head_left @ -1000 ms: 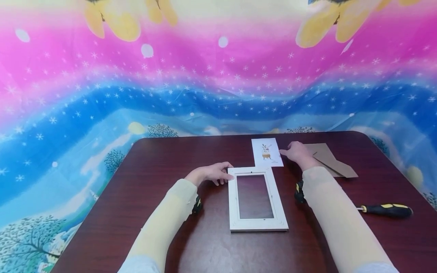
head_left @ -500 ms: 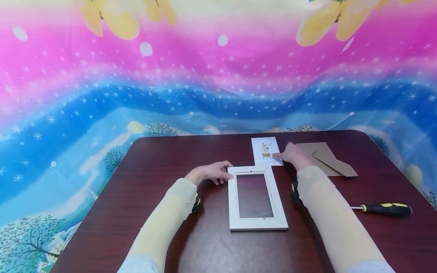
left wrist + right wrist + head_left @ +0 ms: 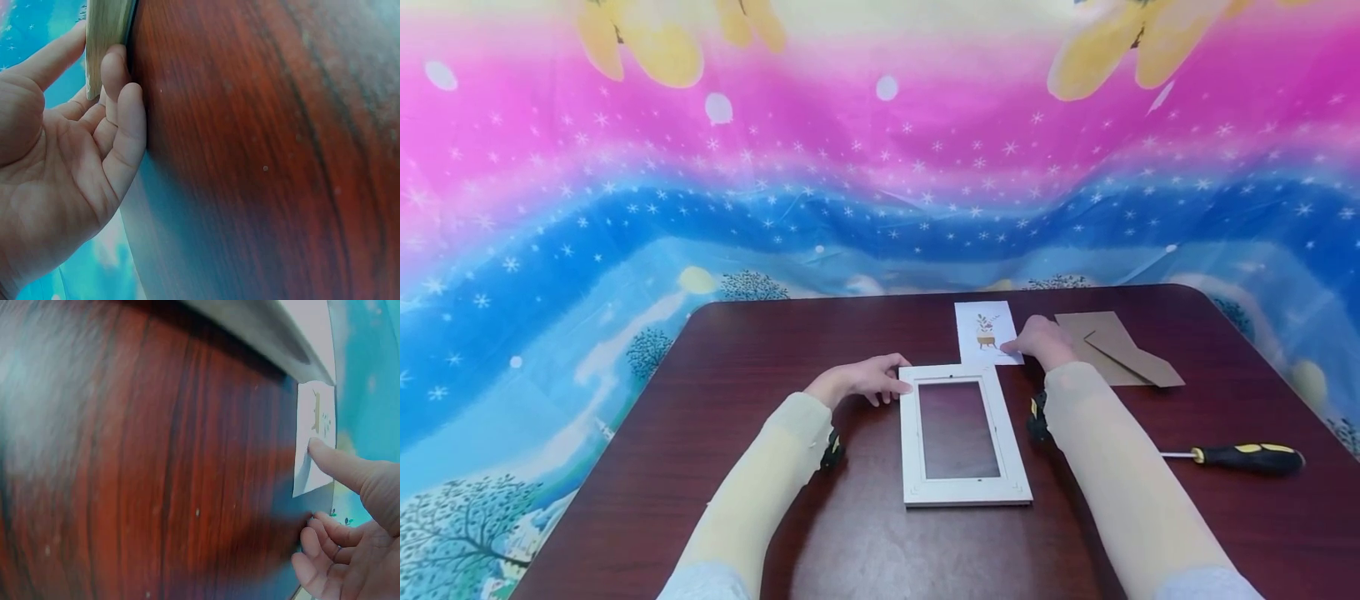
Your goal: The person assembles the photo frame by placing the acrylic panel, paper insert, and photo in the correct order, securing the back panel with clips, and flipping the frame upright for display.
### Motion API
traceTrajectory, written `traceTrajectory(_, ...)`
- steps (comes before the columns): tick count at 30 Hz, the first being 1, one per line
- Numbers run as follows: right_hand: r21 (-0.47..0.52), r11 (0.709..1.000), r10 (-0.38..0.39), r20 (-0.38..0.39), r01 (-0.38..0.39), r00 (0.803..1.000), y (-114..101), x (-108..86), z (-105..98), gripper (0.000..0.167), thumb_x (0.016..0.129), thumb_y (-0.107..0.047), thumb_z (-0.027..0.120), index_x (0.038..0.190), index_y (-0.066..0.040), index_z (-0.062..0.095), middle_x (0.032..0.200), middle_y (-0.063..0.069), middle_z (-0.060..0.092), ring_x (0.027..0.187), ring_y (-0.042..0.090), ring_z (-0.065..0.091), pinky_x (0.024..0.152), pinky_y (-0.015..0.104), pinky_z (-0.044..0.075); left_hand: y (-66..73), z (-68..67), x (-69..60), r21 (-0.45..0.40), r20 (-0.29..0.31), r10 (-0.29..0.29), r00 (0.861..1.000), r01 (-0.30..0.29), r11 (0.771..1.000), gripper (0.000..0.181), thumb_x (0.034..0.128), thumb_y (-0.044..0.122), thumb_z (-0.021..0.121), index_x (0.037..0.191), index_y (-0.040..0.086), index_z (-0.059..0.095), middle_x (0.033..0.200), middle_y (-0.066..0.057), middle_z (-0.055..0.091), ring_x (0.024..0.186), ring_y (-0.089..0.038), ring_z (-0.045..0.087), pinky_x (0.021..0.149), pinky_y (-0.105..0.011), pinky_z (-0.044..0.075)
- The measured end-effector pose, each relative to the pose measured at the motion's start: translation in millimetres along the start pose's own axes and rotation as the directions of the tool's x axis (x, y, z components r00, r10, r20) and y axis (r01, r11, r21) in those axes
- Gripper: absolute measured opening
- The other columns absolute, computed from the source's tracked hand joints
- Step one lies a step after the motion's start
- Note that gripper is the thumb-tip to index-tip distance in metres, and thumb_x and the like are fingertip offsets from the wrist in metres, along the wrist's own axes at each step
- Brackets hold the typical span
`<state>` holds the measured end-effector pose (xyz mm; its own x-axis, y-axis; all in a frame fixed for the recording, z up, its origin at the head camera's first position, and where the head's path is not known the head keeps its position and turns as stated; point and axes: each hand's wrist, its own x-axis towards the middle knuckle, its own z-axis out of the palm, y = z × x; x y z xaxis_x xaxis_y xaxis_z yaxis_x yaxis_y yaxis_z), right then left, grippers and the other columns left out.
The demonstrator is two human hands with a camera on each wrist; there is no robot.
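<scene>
A white picture frame (image 3: 911, 450) lies on the table with its opening showing a dark, shiny pane or the tabletop; I cannot tell which. My left hand (image 3: 871, 380) holds its far left corner, thumb on top and fingers at the side edge, and the left wrist view shows the frame's pale wooden edge (image 3: 107, 44) between them. Beyond the frame lies a white card (image 3: 968, 321) printed with a potted plant, its near edge by the frame's far edge. My right hand (image 3: 1047, 340) touches the card with an extended thumb; the other fingers are loosely bent beside it, off the card.
A brown backing board (image 3: 1097, 329) with a stand leg (image 3: 1138, 363) lies to the right of my right hand. Nearer, a screwdriver (image 3: 1251, 458) with a black and yellow handle lies beside my right forearm. A patterned cloth (image 3: 880, 217) hangs behind the table (image 3: 760, 342).
My right hand has moved left, its thumb going from the card's right edge onto its face. The card has shifted very slightly right. My left hand and the frame stay put.
</scene>
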<state>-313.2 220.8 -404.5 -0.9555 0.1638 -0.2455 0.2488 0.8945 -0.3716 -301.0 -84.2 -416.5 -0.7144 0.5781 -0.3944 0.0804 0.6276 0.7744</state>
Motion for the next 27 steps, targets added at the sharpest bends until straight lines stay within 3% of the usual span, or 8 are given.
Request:
traceTrajectory(8, 0.09, 0.996, 0.021, 0.011, -0.022, 1.0, -7, -5.4, 0, 0.057, 0.089, -0.029, 0.071, 0.12, 0.015, 0.053, 0.117, 0.03, 0.054, 0.096, 0.037, 0.051, 0.085, 0.05, 0.043, -0.6, 1.6, -1.5, -0.001, -0.007, -0.002, 1.0, 0.002, 1.0, 0.036, 0.0975, 0.021, 0.062, 0.128, 0.009, 0.047, 0.085, -0.008, 0.059, 0.071, -0.021, 0.054, 0.062, -0.032, 0.048)
traceTrajectory(27, 0.086, 0.994, 0.066, -0.041, -0.062, 0.997, -13, -6.1, 4, 0.048, 0.088, -0.024, 0.072, 0.115, 0.012, 0.055, 0.108, 0.026, 0.056, 0.087, 0.035, 0.05, 0.075, 0.045, 0.042, 0.0, 1.5, -1.6, -0.002, -0.009, -0.007, 1.0, 0.007, 1.0, 0.036, 0.0973, 0.021, 0.062, 0.127, 0.009, 0.047, 0.085, -0.009, 0.059, 0.07, -0.021, 0.054, 0.061, -0.032, 0.047)
